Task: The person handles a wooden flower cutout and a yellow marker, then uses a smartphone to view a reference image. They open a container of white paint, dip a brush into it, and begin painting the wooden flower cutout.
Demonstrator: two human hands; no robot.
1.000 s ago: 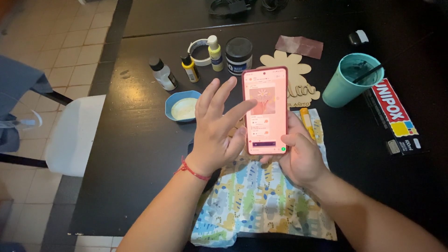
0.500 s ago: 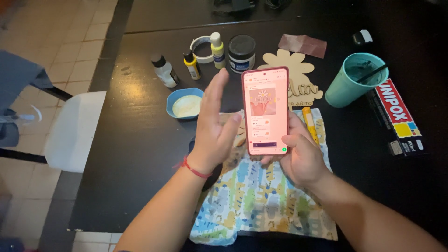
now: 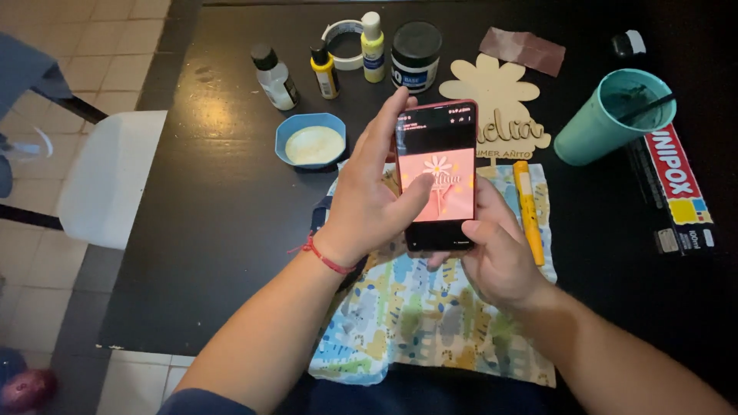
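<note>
My right hand (image 3: 500, 257) grips the lower part of a red-cased phone (image 3: 438, 134), held upright above a patterned cloth (image 3: 430, 323) on the black table (image 3: 207, 223). The screen shows a pink picture with a white flower. My left hand (image 3: 369, 192) rests against the phone's left edge, its thumb touching the screen and its fingers raised beside it. A red cord circles my left wrist. Behind the phone lies a flower-shaped wooden cutout (image 3: 507, 104).
A blue bowl of pale paint (image 3: 311, 142), several small paint bottles (image 3: 275, 77), a black jar (image 3: 416, 46), a tape roll (image 3: 344, 37), a teal cup with a brush (image 3: 611, 115), a yellow marker (image 3: 529, 211) and a black box (image 3: 676, 184) stand around. A white chair (image 3: 108, 177) is at the left.
The phone screen changed from a scrolling page to a pink flower picture. My left thumb has come down onto the screen. The view has moved closer to the table.
</note>
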